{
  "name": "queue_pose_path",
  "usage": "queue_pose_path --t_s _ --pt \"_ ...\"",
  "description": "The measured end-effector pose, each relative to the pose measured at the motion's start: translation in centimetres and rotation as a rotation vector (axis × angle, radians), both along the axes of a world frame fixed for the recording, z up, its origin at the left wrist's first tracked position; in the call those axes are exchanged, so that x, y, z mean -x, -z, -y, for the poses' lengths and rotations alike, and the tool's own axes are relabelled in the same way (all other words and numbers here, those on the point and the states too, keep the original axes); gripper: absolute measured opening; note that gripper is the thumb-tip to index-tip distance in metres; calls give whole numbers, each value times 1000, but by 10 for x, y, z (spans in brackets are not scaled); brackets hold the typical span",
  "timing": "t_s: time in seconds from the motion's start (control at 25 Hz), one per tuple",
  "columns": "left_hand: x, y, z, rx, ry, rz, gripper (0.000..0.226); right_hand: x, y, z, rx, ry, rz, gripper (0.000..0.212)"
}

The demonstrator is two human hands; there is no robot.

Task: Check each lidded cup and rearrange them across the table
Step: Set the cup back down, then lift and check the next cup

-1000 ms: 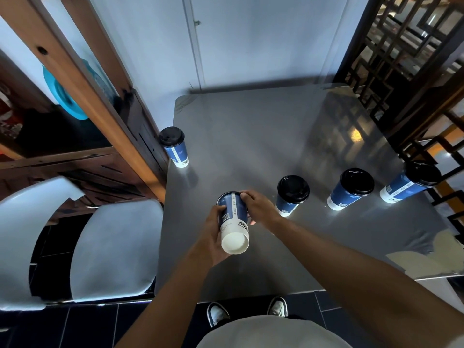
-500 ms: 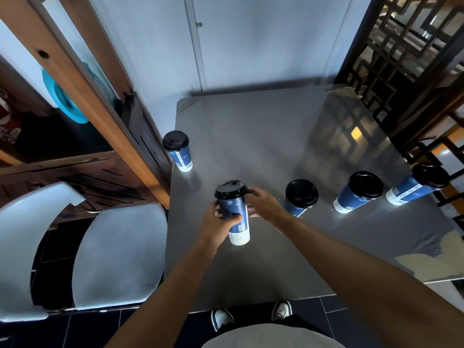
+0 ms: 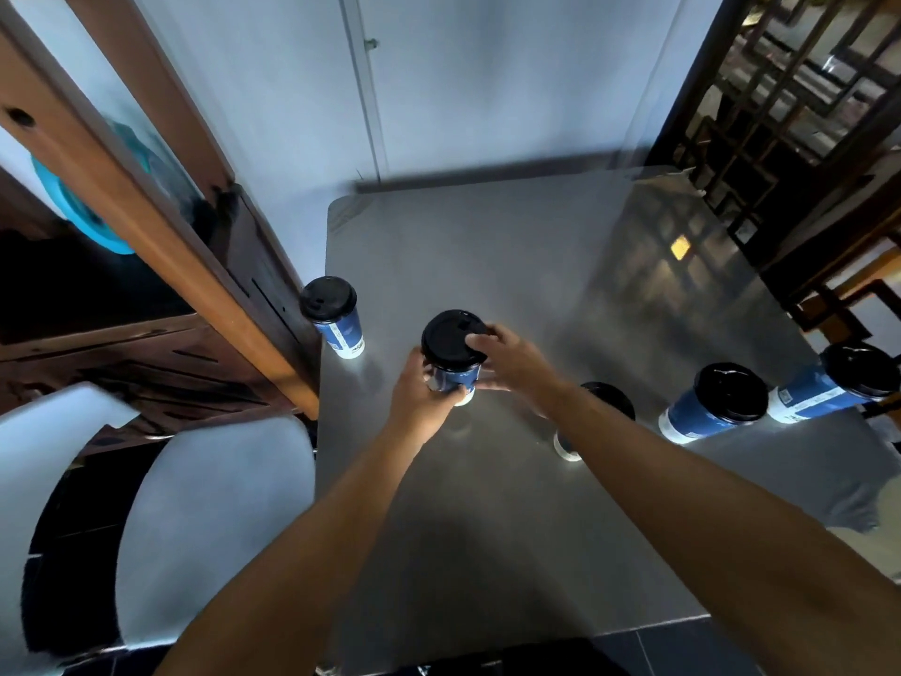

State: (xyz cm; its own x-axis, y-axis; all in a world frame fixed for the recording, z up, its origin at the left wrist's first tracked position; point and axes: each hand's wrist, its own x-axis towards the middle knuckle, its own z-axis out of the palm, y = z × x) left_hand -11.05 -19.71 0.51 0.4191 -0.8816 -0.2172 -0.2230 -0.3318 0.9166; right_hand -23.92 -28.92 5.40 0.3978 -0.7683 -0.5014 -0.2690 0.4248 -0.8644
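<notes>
A grey, glossy metal bench [image 3: 487,246] fills the middle of the view, with two white moulded chairs [image 3: 205,519] at its left edge and a dark wooden lattice screen [image 3: 780,114] to the right. Five blue paper cups with black plastic lids are on it. One cup [image 3: 336,319] stands alone at the far left edge; three more sit in a rough row to the right, the nearest [image 3: 602,407] partly hidden behind the right forearm, then the middle one [image 3: 716,402] and the far right one [image 3: 838,378]. The fifth, the held cup [image 3: 451,353], is upright and left of centre; whether its base touches the bench I cannot tell. The left hand [image 3: 421,390] wraps its fingers round the cup's side, while the right hand [image 3: 507,356] curls over the lid's rim. By my reading, this cup is mid-check, and the three on the right look yet to be handled.
</notes>
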Motion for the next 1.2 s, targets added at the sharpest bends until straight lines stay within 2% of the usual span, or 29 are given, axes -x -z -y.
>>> queue_pose_path --t_s 0.12,0.4,0.52,0.88,1.2 --pt "-2 12 35 -15 -80 -45 70 -10 4 41 -13 -50 -34 24" --pt "-10 38 107 -36 -173 -80 52 -28 29 118 -43 -74 -83 33" --pt "-16 51 130 -36 -149 -100 55 -32 41 138 -38 -59 -76 32" --pt "-34 68 153 -60 -109 -85 64 -41 58 158 -36 -37 -91 33" --pt "-31 75 156 -111 -97 -49 62 -41 66 152 -33 -24 -107 50"
